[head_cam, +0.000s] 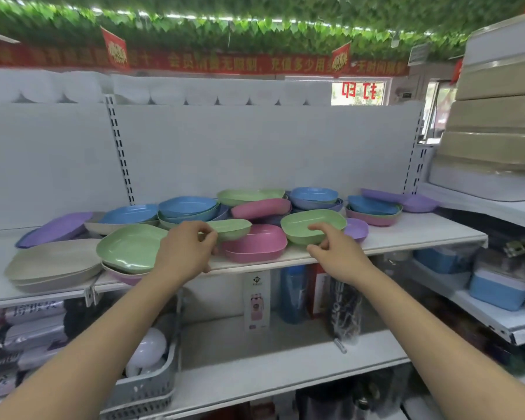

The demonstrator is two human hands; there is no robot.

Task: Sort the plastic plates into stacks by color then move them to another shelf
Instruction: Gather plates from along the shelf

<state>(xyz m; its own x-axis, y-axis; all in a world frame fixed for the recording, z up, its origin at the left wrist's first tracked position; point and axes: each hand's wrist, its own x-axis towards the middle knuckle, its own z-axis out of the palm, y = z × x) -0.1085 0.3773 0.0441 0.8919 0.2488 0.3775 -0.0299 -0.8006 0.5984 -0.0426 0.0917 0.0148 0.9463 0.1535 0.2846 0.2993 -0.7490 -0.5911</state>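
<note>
Two forearms reach up; the left hand (188, 247) pinches a green plate (229, 229), the right hand (331, 247) grips another green plate (312, 228). The shelf (406, 234) holds mixed colours, sorting barely begun.

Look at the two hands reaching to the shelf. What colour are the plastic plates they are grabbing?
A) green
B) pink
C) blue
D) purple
A: the left hand pinches the rim of a light green plastic plate, and the right hand curls its thumb and fingers around the near edge of another green rounded plastic plate, both on the white shelf.
</note>
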